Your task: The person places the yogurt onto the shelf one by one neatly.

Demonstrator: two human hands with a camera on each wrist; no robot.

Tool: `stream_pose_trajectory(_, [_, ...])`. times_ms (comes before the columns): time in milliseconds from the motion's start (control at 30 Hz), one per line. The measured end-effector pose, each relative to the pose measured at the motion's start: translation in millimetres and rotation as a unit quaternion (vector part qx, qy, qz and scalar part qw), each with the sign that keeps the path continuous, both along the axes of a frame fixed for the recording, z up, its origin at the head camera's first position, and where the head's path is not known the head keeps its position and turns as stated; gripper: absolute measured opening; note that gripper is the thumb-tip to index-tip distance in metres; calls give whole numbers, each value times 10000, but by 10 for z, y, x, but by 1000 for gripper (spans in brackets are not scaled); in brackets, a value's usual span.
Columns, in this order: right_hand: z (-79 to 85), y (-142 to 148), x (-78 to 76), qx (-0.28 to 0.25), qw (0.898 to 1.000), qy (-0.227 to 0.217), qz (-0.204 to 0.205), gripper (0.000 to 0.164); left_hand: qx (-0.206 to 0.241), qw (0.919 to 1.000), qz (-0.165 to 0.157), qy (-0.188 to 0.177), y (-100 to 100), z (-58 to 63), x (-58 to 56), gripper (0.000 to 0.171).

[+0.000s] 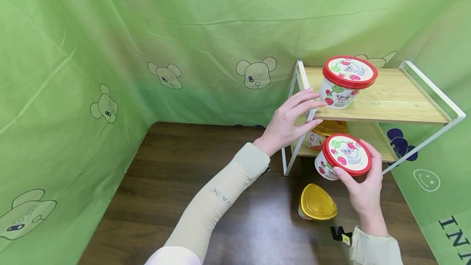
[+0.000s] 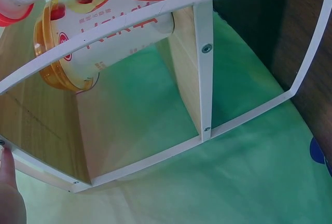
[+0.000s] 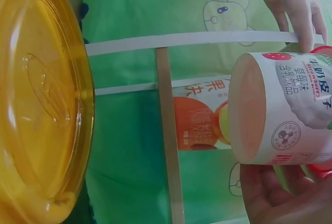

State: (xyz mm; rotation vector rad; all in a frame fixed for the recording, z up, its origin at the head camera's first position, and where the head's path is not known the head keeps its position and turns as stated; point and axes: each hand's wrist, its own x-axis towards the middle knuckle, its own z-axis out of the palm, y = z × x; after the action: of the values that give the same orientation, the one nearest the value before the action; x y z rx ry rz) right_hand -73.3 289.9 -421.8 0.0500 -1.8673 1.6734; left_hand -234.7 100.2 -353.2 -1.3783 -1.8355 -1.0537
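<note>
My right hand (image 1: pixel 368 183) grips a white paper tub (image 3: pixel 290 110) with a red lid and strawberry print, thumb and fingers around its sides. It is held tilted in front of the lower shelf. My left hand (image 1: pixel 288 122) reaches to the left end of the rack (image 1: pixel 368 111), its fingers extended beside a second red-lidded strawberry tub (image 1: pixel 340 93) standing on the top board. Its thumb lies lower, near the front edge of that board. Behind the held tub, a yellow-lidded tub (image 2: pixel 114 32) with fruit print stands on the lower shelf, partly hidden in the head view.
Another yellow-lidded tub (image 1: pixel 318 202) stands on the dark wood-grain surface (image 1: pixel 176 191) in front of the rack. The rack has white metal side frames (image 1: pixel 438 89). Green cloth (image 1: pixel 206 19) with bear-head drawings hangs behind and at the sides.
</note>
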Motion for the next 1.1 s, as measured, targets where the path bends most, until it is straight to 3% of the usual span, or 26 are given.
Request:
stream_pose_trajectory(300, [38,13,20,-155,9994,-108,-304,87,-31,10000,57,-25,-2,5,11,38])
stream_pose_trajectory(600, [56,55,1,-689,9956,615,-155,85,-49,10000,48,-13,-1,14,21,39])
stream_pose_trajectory(867, [138,138,-70,-938,9862,1354,-164,83,-71,9999,82,-43,-6,13,16,38])
stream_pose_trajectory(1100, [230,162,-80,-1278,9771,1699,-95,81,-84,9999,81,-57,-6,14,11,39])
